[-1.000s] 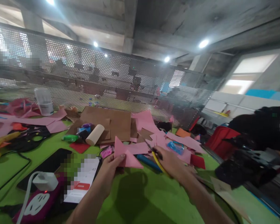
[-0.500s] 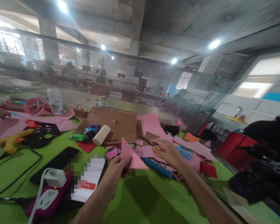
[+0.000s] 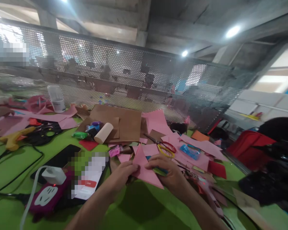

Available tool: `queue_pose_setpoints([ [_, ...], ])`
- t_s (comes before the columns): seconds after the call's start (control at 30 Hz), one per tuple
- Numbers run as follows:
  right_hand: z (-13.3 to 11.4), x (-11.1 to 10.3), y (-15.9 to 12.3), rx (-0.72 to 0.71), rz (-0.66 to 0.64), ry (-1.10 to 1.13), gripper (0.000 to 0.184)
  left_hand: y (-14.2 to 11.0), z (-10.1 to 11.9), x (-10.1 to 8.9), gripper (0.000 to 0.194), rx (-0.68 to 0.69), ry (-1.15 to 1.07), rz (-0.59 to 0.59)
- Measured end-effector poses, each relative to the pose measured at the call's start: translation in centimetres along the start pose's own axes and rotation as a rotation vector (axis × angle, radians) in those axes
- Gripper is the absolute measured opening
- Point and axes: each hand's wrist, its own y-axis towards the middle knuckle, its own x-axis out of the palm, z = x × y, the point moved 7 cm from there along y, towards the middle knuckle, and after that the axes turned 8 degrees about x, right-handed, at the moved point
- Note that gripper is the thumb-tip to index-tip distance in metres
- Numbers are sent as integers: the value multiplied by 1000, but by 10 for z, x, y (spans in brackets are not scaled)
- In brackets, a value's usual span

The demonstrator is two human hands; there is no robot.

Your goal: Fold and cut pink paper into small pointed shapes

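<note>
One white jar (image 3: 56, 99) stands upright at the far left of the green table (image 3: 134, 210), just in front of the mesh screen (image 3: 124, 76); its lid is on and what it holds cannot be made out. That is the only container in sight.

Now the pink paper triangle (image 3: 145, 167): flat, matte pink, its sharp tip pointing up and away, one long edge running down to the right to a second corner. It sits low over the table, near of the scissors (image 3: 162, 145) and just right of the phone (image 3: 88, 175). The left hand (image 3: 121, 174) pinches its left edge, thumb on top, fingers tucked beneath. The right hand (image 3: 169, 172) is curled over its right side, fingers pressed onto the paper; both hands are closed on the one sheet.

Count it up: one pair of scissors with yellow and red loops, lying on the loose pink sheets (image 3: 196, 148) just beyond the triangle. One cream cardboard roll (image 3: 103, 133) lying on its side on the brown cardboard (image 3: 124, 123), left of the scissors. One yellow glue gun (image 3: 13, 139) far left of the roll. One white charger (image 3: 51, 175) plugged into one magenta power strip (image 3: 46, 198), left of the phone. Two red scraps, one (image 3: 88, 144) below the roll, one (image 3: 217, 169) right of the triangle.
</note>
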Motion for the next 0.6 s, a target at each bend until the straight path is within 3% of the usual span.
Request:
queue_pose_setpoints([
  [0.2, 6, -1, -3, -7, 17, 10, 7, 1, -9, 8, 32, -39, 69, -130],
  [0.37, 2, -10, -2, -26, 127, 78, 8, 5, -3, 8, 32, 22, 71, -91],
  [0.6, 5, -9, -2, 133, 144, 66, 8, 12, 0, 8, 25, 189, 303, -57],
])
